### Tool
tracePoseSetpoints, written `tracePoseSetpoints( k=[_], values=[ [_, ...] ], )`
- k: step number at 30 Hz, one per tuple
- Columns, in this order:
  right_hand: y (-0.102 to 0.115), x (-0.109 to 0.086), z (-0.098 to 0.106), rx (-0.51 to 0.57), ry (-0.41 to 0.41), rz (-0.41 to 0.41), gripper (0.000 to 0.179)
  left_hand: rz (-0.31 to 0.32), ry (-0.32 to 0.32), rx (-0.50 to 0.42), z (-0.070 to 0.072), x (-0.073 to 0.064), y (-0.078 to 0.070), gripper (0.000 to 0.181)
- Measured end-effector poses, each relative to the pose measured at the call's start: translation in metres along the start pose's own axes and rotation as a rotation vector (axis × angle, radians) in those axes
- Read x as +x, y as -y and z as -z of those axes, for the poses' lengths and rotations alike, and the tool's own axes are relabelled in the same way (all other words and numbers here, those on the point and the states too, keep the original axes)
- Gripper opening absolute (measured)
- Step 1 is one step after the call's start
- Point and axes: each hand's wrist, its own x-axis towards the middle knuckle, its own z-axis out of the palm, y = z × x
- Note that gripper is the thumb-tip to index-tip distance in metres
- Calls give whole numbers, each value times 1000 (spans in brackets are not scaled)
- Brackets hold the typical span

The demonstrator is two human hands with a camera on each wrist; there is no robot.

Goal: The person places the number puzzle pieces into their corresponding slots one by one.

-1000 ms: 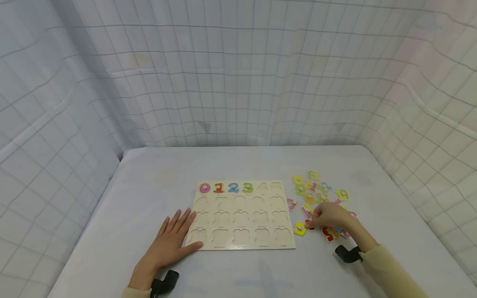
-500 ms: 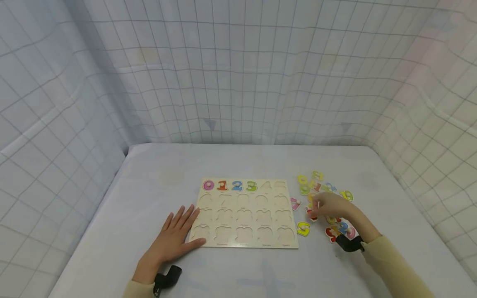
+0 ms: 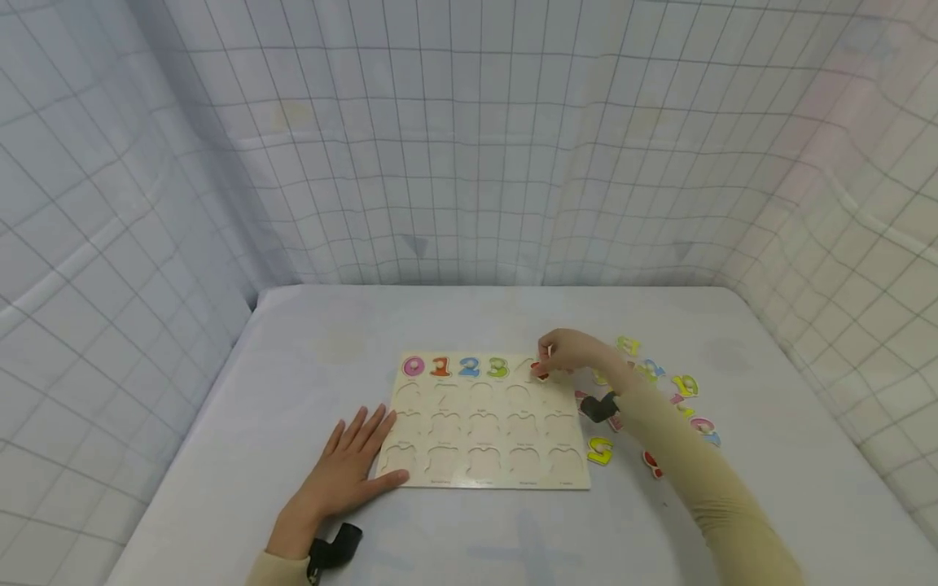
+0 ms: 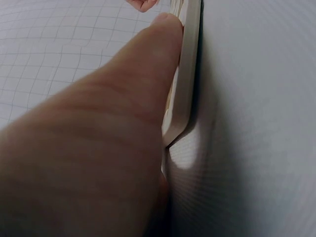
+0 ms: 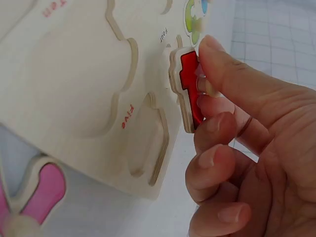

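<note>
A pale wooden number puzzle board (image 3: 469, 443) lies on the table, with number pieces 0 (image 3: 413, 366), 1 (image 3: 440, 367), 2 (image 3: 469, 367) and 3 (image 3: 498, 368) seated in its top row. My left hand (image 3: 343, 476) rests spread on the board's left edge; the left wrist view shows the thumb along the board's side (image 4: 183, 94). Over the top row's right part, my right hand (image 3: 575, 350) pinches a red number puzzle piece (image 5: 188, 89) by its knob. That piece is tilted on edge near the recesses labelled Four and Five; its digit is seen only at a slant.
Loose number pieces lie right of the board, several hidden under the right forearm. Among them are a yellow one (image 3: 600, 451), a red one (image 3: 652, 465) and a yellow-green one (image 3: 685, 386). Gridded white cloth (image 3: 469, 163) walls the table's back and sides.
From the loose pieces, my right hand has moved left and away to the board's top row, carrying the red piece. The left hand has stayed on the board's edge.
</note>
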Motion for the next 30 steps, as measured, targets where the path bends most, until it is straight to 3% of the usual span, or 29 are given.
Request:
tracePoseSetpoints(
  k=[10, 18, 23, 30],
  values=[
    [13, 35, -3, -269, 105, -32, 35, -2, -10, 22, -4, -1, 1, 91],
    [18, 45, 0, -252, 192, -46, 31, -10, -31, 31, -6, 0, 1, 92],
    [15, 50, 0, -248, 180, -36, 32, 5, -17, 40, -7, 1, 4, 93],
    [11, 54, -1, -132, 176, -52, 31, 12, -3, 28, -7, 2, 6, 93]
  ],
)
